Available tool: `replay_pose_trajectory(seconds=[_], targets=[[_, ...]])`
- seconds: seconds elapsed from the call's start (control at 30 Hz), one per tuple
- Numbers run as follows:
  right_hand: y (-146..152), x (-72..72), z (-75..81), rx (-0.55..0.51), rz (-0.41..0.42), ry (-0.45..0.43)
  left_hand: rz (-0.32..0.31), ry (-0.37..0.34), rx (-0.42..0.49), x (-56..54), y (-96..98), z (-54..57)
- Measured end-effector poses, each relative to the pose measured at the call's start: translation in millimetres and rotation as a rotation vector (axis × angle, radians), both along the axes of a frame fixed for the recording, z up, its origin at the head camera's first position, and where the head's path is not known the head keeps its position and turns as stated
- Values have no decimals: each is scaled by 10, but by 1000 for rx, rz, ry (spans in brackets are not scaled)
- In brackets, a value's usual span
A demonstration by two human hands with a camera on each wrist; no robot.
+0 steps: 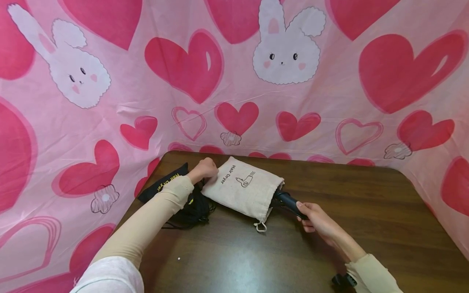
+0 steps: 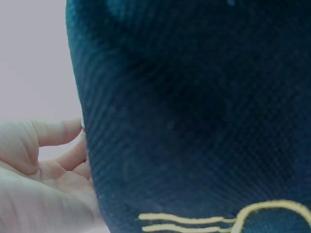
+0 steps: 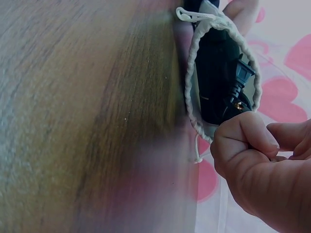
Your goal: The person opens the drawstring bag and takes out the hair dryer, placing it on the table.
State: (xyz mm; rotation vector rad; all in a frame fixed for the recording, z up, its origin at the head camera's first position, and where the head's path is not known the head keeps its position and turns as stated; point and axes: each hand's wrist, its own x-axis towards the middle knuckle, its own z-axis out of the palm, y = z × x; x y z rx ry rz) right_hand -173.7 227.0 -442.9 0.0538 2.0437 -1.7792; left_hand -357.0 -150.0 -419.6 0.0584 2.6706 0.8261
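Cream drawstring bag [image 1: 245,187] over the middle of the table, a bit left of centre, printed "Hair Dryer" with a small line drawing. Long axis diagonal in head view: bottom end at upper left, mouth at lower right. Dark handle [image 1: 289,202] juts from the mouth, roughly in line with the bag, outer end aimed lower right; rest of it inside the bag.

Right hand [image 1: 316,219] clamped on the handle's outer end, thumb along the top, fingers curled round. Left hand [image 1: 205,169] at the bag's bottom end, fingers curled, pinching the cloth edge; in the left wrist view the fingertips go behind dark cloth, exact contact hidden there. Right wrist view looks into the gaping mouth: black plug [image 3: 244,73] and bundled cord beside the dark body. White drawstring loop [image 1: 261,226] hangs at the mouth's near corner.

Black pouch [image 1: 168,183], yellow "Hair Dryer" lettering, left of the cream bag, partly under the left forearm; black cords bunched at its near side.

Surface: dark brown wood-grain table [image 1: 234,252], rounded far corners, glare at near middle, tiny white speck [image 1: 178,258] near left. Room: pink cloth backdrop [image 1: 242,89] behind and both sides, red hearts, white rabbit heads, creased. Sleeves beige; black band [image 1: 343,280] at right wrist.
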Motion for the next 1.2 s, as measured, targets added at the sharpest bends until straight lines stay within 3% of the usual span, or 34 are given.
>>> replay_pose_trajectory(seconds=[1.2], targets=[[67, 29, 25, -12, -19, 8, 3, 14, 24, -11, -28, 34]])
